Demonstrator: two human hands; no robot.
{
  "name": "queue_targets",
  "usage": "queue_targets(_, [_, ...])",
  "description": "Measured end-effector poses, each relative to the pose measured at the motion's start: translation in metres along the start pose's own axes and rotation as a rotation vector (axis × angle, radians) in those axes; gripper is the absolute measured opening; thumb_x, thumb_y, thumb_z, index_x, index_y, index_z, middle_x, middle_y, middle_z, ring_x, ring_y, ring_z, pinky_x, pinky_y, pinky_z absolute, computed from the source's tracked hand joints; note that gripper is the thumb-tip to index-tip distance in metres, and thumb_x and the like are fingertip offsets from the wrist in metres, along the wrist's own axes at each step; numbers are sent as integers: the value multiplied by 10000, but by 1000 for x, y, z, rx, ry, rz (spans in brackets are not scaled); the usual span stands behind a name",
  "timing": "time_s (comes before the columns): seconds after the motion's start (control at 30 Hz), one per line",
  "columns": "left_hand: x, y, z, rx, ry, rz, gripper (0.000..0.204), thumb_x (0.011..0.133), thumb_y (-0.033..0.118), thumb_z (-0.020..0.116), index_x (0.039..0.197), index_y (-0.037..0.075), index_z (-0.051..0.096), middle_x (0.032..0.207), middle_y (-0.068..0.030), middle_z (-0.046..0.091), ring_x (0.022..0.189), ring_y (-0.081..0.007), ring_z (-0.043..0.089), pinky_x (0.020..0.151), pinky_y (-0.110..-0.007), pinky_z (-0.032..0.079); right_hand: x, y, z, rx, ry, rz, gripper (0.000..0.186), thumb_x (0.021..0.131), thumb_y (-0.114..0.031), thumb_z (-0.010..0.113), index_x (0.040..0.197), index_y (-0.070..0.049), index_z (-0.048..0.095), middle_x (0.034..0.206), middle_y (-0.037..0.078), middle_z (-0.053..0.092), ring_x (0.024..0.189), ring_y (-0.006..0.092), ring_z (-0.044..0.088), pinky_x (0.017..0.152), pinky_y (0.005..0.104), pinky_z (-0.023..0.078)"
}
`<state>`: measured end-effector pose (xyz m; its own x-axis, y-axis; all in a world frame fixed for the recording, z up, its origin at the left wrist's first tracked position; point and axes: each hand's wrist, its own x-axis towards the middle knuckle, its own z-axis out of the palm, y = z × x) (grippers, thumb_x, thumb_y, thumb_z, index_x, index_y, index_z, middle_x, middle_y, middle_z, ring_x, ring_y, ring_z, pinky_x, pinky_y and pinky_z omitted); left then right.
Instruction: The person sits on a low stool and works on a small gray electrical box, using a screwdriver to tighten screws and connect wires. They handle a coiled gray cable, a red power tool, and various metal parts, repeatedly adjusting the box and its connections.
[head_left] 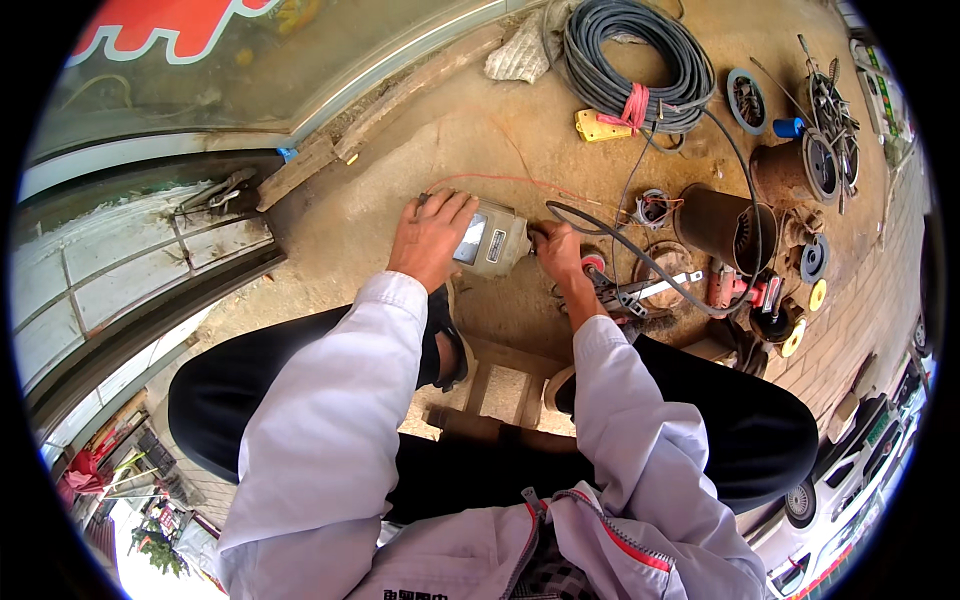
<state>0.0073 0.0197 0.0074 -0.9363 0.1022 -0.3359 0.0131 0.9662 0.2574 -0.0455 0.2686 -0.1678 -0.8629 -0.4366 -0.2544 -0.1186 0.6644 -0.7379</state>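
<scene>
A grey-beige boxy meter [512, 243] with a pale display window lies on the dusty floor in front of me. My left hand [432, 240] lies across its left end, fingers curled over the casing. My right hand [562, 252] is closed at the right end of the meter, beside a small dark part; what its fingers pinch is mostly hidden. A thin red wire [500, 178] runs from near my left fingers toward a small round motor part with windings [655, 207] on the right. A thick black cable [640, 250] loops just past my right hand.
A coil of dark cable [590, 60] with a yellow socket block [600, 127] lies at the back. Rusty motor housings [725, 225], a red power tool [765, 292] and tool-filled pans [830, 110] crowd the right. A glass door frame [150, 270] borders the left.
</scene>
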Motion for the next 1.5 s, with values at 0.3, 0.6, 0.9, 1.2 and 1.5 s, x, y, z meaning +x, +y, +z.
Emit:
queue_targets(0.3, [-13,-2,-6,-3,15,-39,1011,542,161,940,1451,124,498,1482,-42,512,1415,-245,416,1127,-488,357,-1,-89,-96,440,-552,300,178,857,-136,710,954,4,762,697,141,700,609,177,682,614,355,543])
queue_targets(0.6, [-4,2,-7,-2,-6,-9,1018,533,166,943,1448,123,501,1486,-48,511,1418,-241,415,1130,-478,350,-31,-11,13,183,-254,270,183,883,-108,730,1000,26,771,707,86,716,598,146,655,546,306,511])
queue_targets(0.9, [-11,0,-7,19,-32,-36,1097,496,207,963,1476,113,479,1514,-62,498,1451,-246,386,1140,-487,338,-44,-100,-55,-327,-553,21,268,815,-198,745,918,49,724,867,227,727,812,398,703,720,465,560])
queue_targets(1.2, [-7,2,-4,77,-29,-28,1111,479,225,977,1466,94,483,1500,-77,504,1434,-270,404,1134,-494,343,-20,-248,-234,-370,-608,-333,250,831,-207,711,945,15,716,924,242,719,895,411,699,789,459,557])
queue_targets(1.5, [-8,3,0,78,-9,-11,1130,470,248,980,1473,104,481,1516,-76,488,1443,-270,388,1145,-498,321,77,-95,-262,738,230,564,387,1015,-299,598,1217,29,624,1107,124,719,929,260,689,813,391,537])
